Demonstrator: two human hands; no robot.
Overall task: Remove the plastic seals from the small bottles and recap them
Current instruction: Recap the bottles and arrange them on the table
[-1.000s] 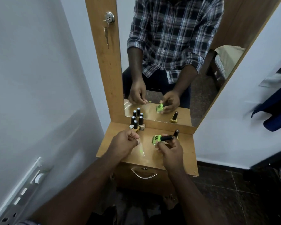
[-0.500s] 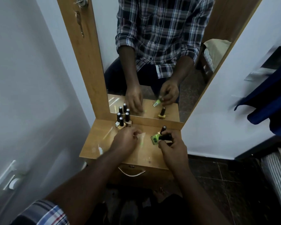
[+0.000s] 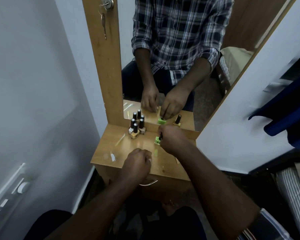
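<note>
The small square green glass bottle (image 3: 157, 140) stands upright on the wooden surface (image 3: 111, 144), right of the black-capped bottle cluster (image 3: 136, 130), the right hand (image 3: 172, 138) gripping its cap from above; the left hand (image 3: 137, 162), nearer, curled, contents unclear.

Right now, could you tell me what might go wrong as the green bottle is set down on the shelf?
The right hand grips the green bottle by its black cap, near the shelf's back edge; if the cap is loose, the bottle could drop or spill. The three bottles clustered to its left could get knocked. Peeled seal strips litter the shelf; one could catch under a bottle.
</note>
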